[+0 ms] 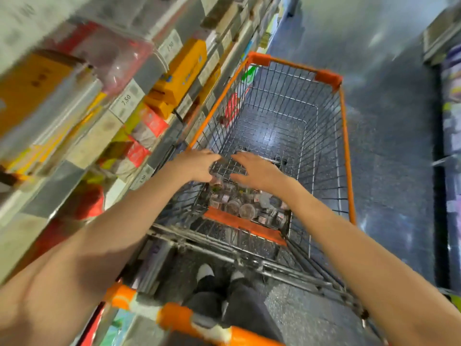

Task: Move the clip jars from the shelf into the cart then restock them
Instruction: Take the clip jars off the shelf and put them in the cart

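The cart (345,136) hugs the shelf (154,68) at frame left; the left hand (197,164) and right hand (257,171) hover with fingers spread just above the clip jars (247,208).

cart (345,136) front open, clip jars (245,208) crowd rear
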Tool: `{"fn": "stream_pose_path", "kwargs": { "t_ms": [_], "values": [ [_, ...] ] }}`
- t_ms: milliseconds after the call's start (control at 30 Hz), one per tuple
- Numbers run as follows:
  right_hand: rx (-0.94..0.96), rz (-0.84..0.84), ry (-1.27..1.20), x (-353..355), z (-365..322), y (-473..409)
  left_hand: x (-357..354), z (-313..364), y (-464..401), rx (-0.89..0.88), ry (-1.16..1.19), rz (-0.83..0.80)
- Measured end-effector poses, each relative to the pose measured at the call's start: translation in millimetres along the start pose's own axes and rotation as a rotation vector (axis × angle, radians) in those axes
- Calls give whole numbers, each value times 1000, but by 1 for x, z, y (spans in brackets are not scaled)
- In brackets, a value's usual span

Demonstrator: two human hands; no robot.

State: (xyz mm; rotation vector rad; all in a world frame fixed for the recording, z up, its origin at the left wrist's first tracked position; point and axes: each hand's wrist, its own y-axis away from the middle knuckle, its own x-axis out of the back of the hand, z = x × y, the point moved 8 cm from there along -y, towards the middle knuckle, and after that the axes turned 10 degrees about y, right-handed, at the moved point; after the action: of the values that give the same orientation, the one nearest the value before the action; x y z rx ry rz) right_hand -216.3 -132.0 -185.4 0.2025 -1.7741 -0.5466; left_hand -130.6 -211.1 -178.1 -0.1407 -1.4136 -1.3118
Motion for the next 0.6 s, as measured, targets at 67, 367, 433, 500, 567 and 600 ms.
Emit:
{"fn": "stream_pose_path", "kwargs": {
  "t_ms": [67, 367, 433, 500, 567, 600],
  "values": [
    [55, 8, 87, 15, -15, 7, 9, -2, 23, 16, 11, 31],
    [366, 49, 315, 68, -101, 39, 38, -31, 137, 219, 94, 218],
    [442, 84, 320, 80, -125, 52, 38, -39, 169, 269, 120, 262],
    [524, 121, 337, 93, -152, 68, 34, -45, 204, 332, 130, 306],
    [604, 148, 359, 104, -180, 85, 29, -52, 241, 396, 139, 334],
    [643, 156, 370, 108, -194, 93, 27, -55, 261, 431, 147, 351]
  ]
}}
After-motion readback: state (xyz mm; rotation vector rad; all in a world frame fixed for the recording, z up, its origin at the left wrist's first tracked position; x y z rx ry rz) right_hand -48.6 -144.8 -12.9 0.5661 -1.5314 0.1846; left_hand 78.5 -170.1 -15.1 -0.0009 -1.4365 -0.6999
